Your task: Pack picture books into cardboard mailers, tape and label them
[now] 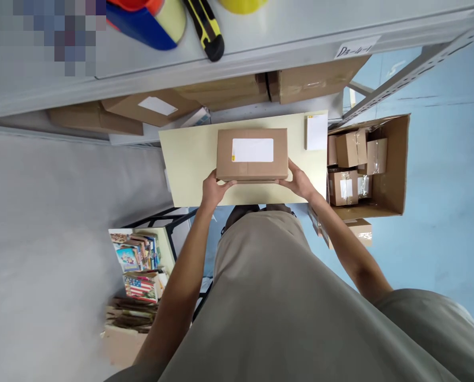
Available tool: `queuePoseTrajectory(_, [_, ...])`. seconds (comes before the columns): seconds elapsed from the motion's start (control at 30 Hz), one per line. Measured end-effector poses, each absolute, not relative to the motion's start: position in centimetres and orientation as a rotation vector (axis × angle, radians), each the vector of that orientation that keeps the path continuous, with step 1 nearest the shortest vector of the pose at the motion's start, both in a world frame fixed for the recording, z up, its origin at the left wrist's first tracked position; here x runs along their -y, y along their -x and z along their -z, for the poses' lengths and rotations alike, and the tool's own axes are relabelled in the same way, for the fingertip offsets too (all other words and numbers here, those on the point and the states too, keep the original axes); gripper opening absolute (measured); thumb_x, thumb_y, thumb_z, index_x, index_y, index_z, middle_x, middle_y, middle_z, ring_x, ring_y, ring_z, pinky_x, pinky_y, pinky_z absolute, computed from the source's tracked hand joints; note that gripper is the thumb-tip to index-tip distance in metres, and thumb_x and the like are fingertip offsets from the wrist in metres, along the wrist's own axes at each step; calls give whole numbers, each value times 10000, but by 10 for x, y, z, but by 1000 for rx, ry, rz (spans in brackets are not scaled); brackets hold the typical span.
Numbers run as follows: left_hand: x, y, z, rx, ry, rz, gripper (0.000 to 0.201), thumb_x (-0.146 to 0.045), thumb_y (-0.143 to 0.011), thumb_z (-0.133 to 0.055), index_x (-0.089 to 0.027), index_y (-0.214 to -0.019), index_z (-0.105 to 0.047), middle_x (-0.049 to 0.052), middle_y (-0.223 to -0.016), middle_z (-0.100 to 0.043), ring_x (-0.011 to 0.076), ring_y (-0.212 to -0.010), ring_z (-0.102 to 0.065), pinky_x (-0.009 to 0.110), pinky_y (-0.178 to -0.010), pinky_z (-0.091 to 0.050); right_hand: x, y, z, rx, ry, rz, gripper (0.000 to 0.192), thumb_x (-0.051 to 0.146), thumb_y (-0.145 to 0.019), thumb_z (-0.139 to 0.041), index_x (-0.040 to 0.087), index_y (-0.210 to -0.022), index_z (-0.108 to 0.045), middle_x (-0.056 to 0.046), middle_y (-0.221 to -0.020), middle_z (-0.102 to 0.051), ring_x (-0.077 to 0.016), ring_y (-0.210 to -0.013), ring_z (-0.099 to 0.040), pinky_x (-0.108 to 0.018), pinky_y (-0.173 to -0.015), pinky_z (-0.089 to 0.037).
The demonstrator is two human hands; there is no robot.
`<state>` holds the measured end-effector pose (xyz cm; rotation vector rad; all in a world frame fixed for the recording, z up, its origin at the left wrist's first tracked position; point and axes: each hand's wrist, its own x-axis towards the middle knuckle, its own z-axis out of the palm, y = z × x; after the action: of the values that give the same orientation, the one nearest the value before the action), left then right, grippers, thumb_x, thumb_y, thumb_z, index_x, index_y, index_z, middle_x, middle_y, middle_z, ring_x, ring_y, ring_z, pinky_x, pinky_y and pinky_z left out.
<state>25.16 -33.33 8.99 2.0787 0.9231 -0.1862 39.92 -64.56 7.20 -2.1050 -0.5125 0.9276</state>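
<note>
A closed brown cardboard box [252, 171] with a white label [252, 150] on its top is over the pale yellow tabletop [189, 164]. My left hand [216, 189] grips its near left corner, thumb along the near side. At the near right corner, my right hand [298, 181] holds it the same way. The fingers of both hands are partly hidden by the box. Whether the box rests on the table or is slightly raised, I cannot tell. A stack of white labels [317, 132] lies at the table's far right corner.
A grey shelf [260, 48] beyond the table bears a tape dispenser [153, 24], a box cutter [207, 29] and yellow tape [243, 4]. Larger cartons [320, 79] sit beneath it. To the right, an open carton [394, 175] holds several small boxes. Books [141, 254] stand at lower left.
</note>
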Motion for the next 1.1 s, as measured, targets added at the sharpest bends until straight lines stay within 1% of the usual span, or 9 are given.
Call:
queuePoseTrajectory(0.13, [350, -271, -68, -1036, -2104, 154, 414, -296, -779, -935, -181, -1140, -768, 163, -1188, -866, 347, -1118, -832, 459, -1012, -667, 643, -421, -55, 573, 2201, -853, 1122, 414, -970, -843, 237, -1873, -200, -154, -1896, -331, -383, -1777, -293, -674, -1410, -338])
queuePoseTrajectory(0.3, [362, -278, -46, -1027, -2138, 274, 240, -208, -789, -797, -212, -1028, -774, 130, -995, -875, 377, -1077, -843, 502, -1015, -651, 645, -420, -37, 562, 2314, -943, 1005, 223, -986, -749, 125, -1852, -248, -202, -1868, -370, -369, -1783, -284, -598, -1416, -349])
queuePoseTrajectory(0.37, [357, -278, -45, -1003, -2168, 291, 253, -184, -780, -727, -230, -1023, -783, 128, -986, -875, 385, -1104, -842, 526, -1042, -641, 651, -420, -37, 634, 2348, -982, 966, 171, -990, -704, 109, -1846, -262, -189, -1884, -336, -353, -1795, -249, -560, -1437, -308])
queuePoseTrajectory(0.43, [348, -278, -48, -973, -2167, 282, 430, -165, -780, -659, -225, -1182, -797, 154, -1131, -877, 367, -1148, -842, 533, -1092, -633, 657, -428, -41, 721, 2402, -976, 919, 107, -996, -627, 82, -1841, -265, -180, -1908, -271, -322, -1809, -201, -515, -1463, -240])
queuePoseTrajectory(0.5, [338, -280, -53, -967, -2155, 223, 608, -176, -804, -612, -194, -1396, -748, 200, -1389, -817, 350, -1213, -834, 538, -1140, -626, 663, -447, -43, 766, 2478, -934, 884, 68, -999, -563, 62, -1833, -273, -181, -1924, -218, -305, -1817, -166, -503, -1474, -188])
queuePoseTrajectory(0.6, [326, -287, -59, -976, -2185, 107, 667, -231, -871, -580, -168, -1528, -679, 228, -1564, -720, 363, -1344, -785, 570, -1206, -591, 666, -495, -37, 757, 2591, -866, 908, 114, -998, -618, 53, -1832, -264, -201, -1931, -185, -338, -1821, -132, -551, -1475, -166])
queuePoseTrajectory(0.87, [347, -323, -72, -809, -2302, -74, 653, -352, -984, -623, -210, -1621, -608, 193, -1693, -619, 367, -1520, -654, 562, -1230, -594, 650, -613, 28, 832, 2661, -952, 1195, 445, -933, -891, 29, -1830, -221, -298, -1910, -166, -465, -1802, -134, -665, -1457, -118])
queuePoseTrajectory(0.97, [362, -330, -77, -730, -2335, -71, 622, -375, -1020, -626, -230, -1624, -606, 167, -1707, -608, 356, -1552, -625, 543, -1243, -597, 644, -624, 40, 871, 2725, -1029, 1241, 421, -869, -956, 28, -1820, -263, -297, -1906, -188, -456, -1798, -165, -615, -1467, -126])
queuePoseTrajectory(1.1, [381, -331, -83, -660, -2321, -40, 597, -425, -1060, -643, -250, -1629, -599, 154, -1720, -591, 361, -1573, -602, 545, -1279, -571, 645, -621, 41, 879, 2762, -1023, 1160, 378, -897, -926, 34, -1810, -299, -290, -1904, -208, -433, -1794, -210, -596, -1471, -146])
